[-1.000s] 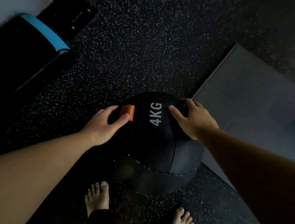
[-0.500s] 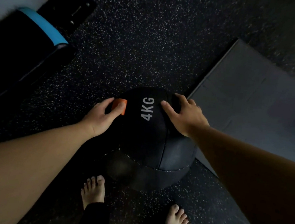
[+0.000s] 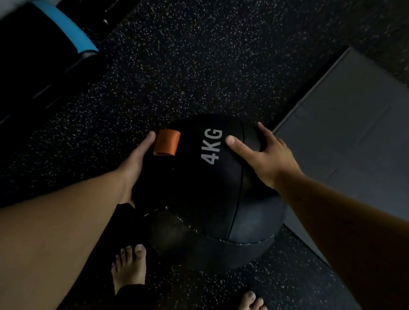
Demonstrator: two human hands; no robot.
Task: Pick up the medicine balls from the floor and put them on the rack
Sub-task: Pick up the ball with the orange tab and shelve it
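Black ball (image 3: 214, 196) on speckled floor (image 3: 210, 53), just ahead of two bare feet (image 3: 130, 268). Round, so no long axis; the "4KG" print (image 3: 211, 146) faces up, reading along a line running away from the person, top of the letters toward the left. Orange tab (image 3: 166, 142) sits left of the print. A seam runs down the ball right of the print; a cross seam curves around the near lower part. Whether the ball rests on the floor or is just off it, cannot tell.

Left hand (image 3: 133, 167) cups the ball's left side, thumb up beside the tab, fingers hidden behind the ball. Right hand (image 3: 267, 154) flat on the upper right, fingers spread wide, thumb pointing at the print. Both press the ball between them.

Grey mat (image 3: 366, 137) lies right, its corner near the ball. Black bench with blue trim (image 3: 40, 47) at far left, well apart.
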